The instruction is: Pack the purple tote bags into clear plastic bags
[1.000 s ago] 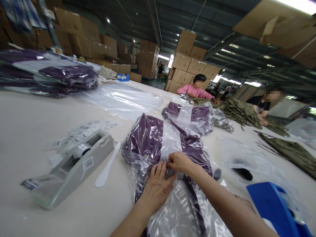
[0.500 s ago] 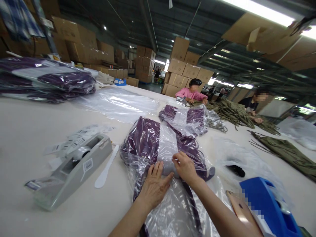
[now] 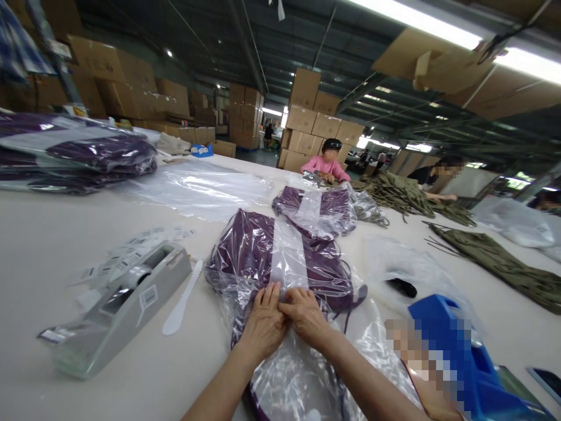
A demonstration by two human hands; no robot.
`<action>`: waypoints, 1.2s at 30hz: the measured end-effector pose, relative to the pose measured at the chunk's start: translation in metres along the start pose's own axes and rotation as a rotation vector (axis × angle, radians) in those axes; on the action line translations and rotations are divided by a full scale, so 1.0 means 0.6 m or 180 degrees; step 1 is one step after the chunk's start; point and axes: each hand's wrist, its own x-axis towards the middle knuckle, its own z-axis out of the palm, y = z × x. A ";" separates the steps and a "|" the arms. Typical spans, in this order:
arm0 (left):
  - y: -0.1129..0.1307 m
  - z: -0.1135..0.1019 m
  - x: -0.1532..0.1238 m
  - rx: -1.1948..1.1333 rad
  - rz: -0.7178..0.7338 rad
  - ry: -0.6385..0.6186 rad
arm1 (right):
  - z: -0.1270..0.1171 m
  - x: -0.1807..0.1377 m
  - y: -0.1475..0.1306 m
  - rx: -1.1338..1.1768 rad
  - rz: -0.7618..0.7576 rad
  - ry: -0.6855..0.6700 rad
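Observation:
A folded purple garment (image 3: 241, 245) lies in a clear plastic bag (image 3: 302, 374) in front of me, with a pale strip (image 3: 287, 251) across its middle. My left hand (image 3: 265, 323) rests on the bag at the lower end of the strip, fingers stretched out. Close beside it, my right hand (image 3: 305, 317) has its fingers bent and pressed together on the plastic. The fold under the fingertips is partly hidden. A second bagged purple garment (image 3: 328, 204) lies just beyond.
Left stand a grey tape dispenser (image 3: 127, 310), a white serrated plastic tool (image 3: 182, 304) and barcode labels (image 3: 127, 251). A bagged purple stack (image 3: 74, 155) sits behind. A blue dispenser (image 3: 456, 351) is at right. Olive garments (image 3: 495, 257) lie farther off, near two co-workers.
My right hand has moved left and down, up against my left hand. My left fingers have come closer together. The view has shifted slightly to the right.

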 end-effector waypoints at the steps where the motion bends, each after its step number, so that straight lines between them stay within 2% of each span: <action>1: -0.001 -0.002 0.000 -0.0021 0.0001 -0.0023 | -0.004 -0.012 0.003 0.0222 0.0169 0.0114; 3: -0.002 -0.007 0.001 -0.0064 0.0039 -0.0072 | -0.010 -0.050 0.013 0.0692 0.0657 0.0586; 6: -0.003 -0.015 0.003 -0.0094 0.0106 -0.0133 | -0.012 -0.138 0.032 0.1283 0.1498 0.1291; 10: -0.006 -0.023 0.007 -0.0132 0.0133 -0.0214 | -0.002 -0.263 0.041 0.1614 0.2336 0.1385; 13: -0.014 -0.021 0.012 -0.0186 0.0110 -0.0216 | 0.013 -0.321 0.036 0.1755 0.2661 0.1529; 16: -0.029 -0.018 0.019 -0.0342 0.0099 -0.0070 | 0.022 -0.348 0.031 0.1603 0.2746 0.1776; 19: -0.035 -0.027 0.025 -0.0456 0.0178 0.0148 | 0.022 -0.366 0.030 0.1118 0.2716 0.1994; 23: -0.014 -0.059 0.023 -0.0332 0.0325 0.0305 | 0.015 -0.401 0.023 0.0654 0.3048 0.2233; 27: 0.026 -0.095 0.008 -0.0663 0.0438 0.0419 | 0.004 -0.432 0.000 0.1455 0.3916 0.1944; 29: 0.039 -0.117 -0.004 -0.0959 0.0361 0.0450 | -0.004 -0.441 -0.008 0.1941 0.4178 0.1888; 33: 0.034 -0.172 -0.041 -0.1687 -0.0064 0.0087 | -0.014 -0.451 -0.002 0.2678 0.4293 0.1834; 36: 0.021 -0.207 -0.085 -0.1891 -0.0270 -0.0168 | -0.016 -0.452 0.005 0.3329 0.4205 0.1835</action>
